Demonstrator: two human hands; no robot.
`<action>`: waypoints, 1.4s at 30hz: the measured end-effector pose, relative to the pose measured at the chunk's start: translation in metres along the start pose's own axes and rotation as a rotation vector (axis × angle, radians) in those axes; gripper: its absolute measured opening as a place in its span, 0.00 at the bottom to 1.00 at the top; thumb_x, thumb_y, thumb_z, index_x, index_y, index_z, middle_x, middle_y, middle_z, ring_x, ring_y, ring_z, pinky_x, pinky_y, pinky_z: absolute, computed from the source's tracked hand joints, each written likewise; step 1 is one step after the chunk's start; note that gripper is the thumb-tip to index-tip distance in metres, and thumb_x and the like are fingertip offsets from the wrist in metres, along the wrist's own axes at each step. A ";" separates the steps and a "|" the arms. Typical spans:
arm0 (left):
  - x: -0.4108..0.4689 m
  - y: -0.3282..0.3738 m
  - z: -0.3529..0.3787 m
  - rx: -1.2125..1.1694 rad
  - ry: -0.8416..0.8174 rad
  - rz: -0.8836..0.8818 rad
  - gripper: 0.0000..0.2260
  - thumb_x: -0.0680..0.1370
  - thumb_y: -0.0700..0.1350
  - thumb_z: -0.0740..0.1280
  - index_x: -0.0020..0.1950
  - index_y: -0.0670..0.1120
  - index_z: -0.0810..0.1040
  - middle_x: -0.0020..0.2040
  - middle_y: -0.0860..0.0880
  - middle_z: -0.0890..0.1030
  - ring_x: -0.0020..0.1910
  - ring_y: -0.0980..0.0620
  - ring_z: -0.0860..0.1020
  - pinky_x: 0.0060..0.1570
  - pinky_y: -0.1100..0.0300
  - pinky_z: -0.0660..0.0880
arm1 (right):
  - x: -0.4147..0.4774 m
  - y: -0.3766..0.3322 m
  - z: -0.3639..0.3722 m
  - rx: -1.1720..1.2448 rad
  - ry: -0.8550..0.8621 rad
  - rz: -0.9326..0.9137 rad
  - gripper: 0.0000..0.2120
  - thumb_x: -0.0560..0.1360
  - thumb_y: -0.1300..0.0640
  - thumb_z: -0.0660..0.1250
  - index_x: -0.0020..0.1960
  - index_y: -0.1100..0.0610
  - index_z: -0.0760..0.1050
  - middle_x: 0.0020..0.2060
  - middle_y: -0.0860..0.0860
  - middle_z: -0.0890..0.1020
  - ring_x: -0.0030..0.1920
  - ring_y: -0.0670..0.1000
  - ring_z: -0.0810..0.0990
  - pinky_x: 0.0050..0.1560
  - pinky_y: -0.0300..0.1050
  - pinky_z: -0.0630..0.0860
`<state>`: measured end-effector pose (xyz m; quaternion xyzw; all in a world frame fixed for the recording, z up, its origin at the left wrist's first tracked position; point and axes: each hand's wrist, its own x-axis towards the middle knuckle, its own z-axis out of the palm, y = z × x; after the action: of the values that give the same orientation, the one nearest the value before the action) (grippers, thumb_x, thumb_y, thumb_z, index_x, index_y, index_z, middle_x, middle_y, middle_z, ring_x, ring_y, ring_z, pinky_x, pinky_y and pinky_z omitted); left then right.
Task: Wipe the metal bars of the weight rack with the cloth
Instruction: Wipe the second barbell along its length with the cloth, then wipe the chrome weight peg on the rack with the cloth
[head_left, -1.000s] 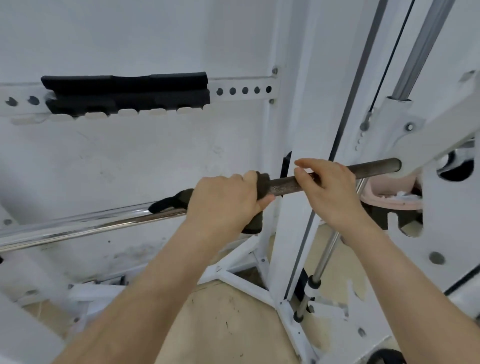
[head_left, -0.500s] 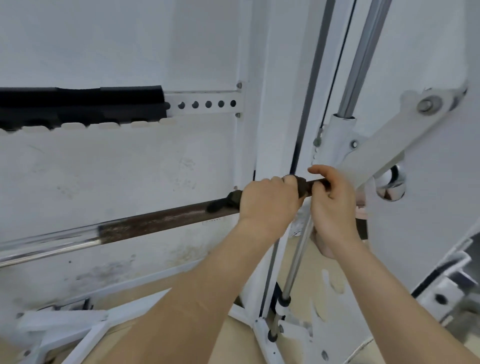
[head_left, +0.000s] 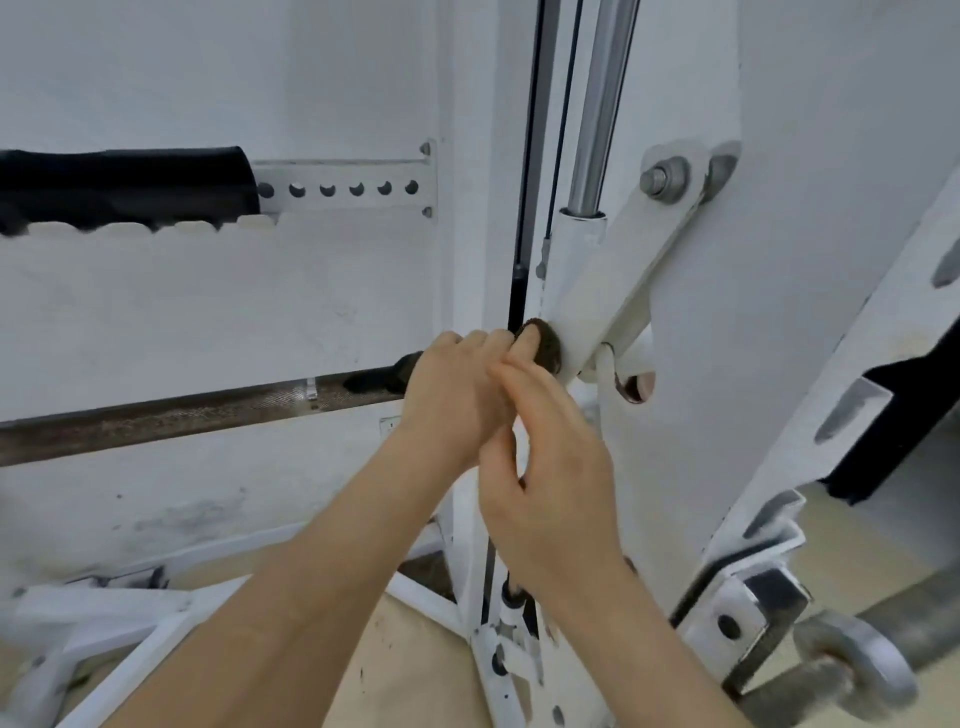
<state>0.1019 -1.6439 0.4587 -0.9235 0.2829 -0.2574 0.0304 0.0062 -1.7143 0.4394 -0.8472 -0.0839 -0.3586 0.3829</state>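
Note:
A rusty, knurled metal bar (head_left: 208, 410) runs from the left edge up to the white bracket (head_left: 597, 312) of the rack. My left hand (head_left: 457, 384) grips a dark cloth (head_left: 545, 348) wrapped round the bar, right against the bracket. A tail of the cloth (head_left: 384, 379) sticks out to the left of my fist. My right hand (head_left: 545, 483) lies just below and right of the left one. Its fingers reach up onto the left hand's fingers, its thumb stands apart, and nothing shows in its grasp. The bar's right end is hidden behind my hands.
A white upright (head_left: 483, 208) with a black cable and a chrome guide rod (head_left: 602, 104) rises behind my hands. A black pad (head_left: 124, 182) covers a perforated rail at upper left. White base struts (head_left: 156, 639) cross the tan floor below. A grey hook (head_left: 857, 670) hangs at lower right.
My left hand slid the cloth rightward along the bar to the bracket. My right hand let go of the bar and dropped below the left hand. The view shifted right.

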 end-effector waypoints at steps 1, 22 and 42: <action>-0.005 -0.002 0.005 -0.032 0.042 0.009 0.23 0.79 0.48 0.60 0.73 0.49 0.63 0.59 0.52 0.76 0.54 0.49 0.76 0.51 0.55 0.68 | 0.000 0.002 -0.002 0.116 0.011 0.117 0.21 0.75 0.63 0.60 0.68 0.53 0.73 0.65 0.46 0.76 0.64 0.38 0.71 0.64 0.30 0.66; -0.123 0.071 -0.082 -1.831 -0.422 -0.362 0.12 0.81 0.51 0.63 0.48 0.46 0.82 0.42 0.47 0.85 0.41 0.51 0.83 0.39 0.60 0.79 | -0.078 -0.006 -0.137 0.491 -0.349 0.527 0.24 0.76 0.48 0.69 0.70 0.47 0.69 0.63 0.51 0.77 0.62 0.48 0.78 0.61 0.51 0.77; -0.050 0.220 -0.115 -0.753 0.041 0.128 0.16 0.83 0.47 0.54 0.70 0.58 0.60 0.56 0.51 0.77 0.48 0.47 0.78 0.49 0.50 0.76 | -0.024 0.098 -0.302 1.025 -0.199 0.624 0.14 0.74 0.52 0.68 0.42 0.63 0.82 0.38 0.57 0.83 0.38 0.52 0.83 0.45 0.44 0.80</action>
<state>-0.1015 -1.7909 0.4911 -0.8450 0.4155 -0.1515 -0.3007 -0.1343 -1.9926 0.5015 -0.5689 -0.0291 -0.0626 0.8195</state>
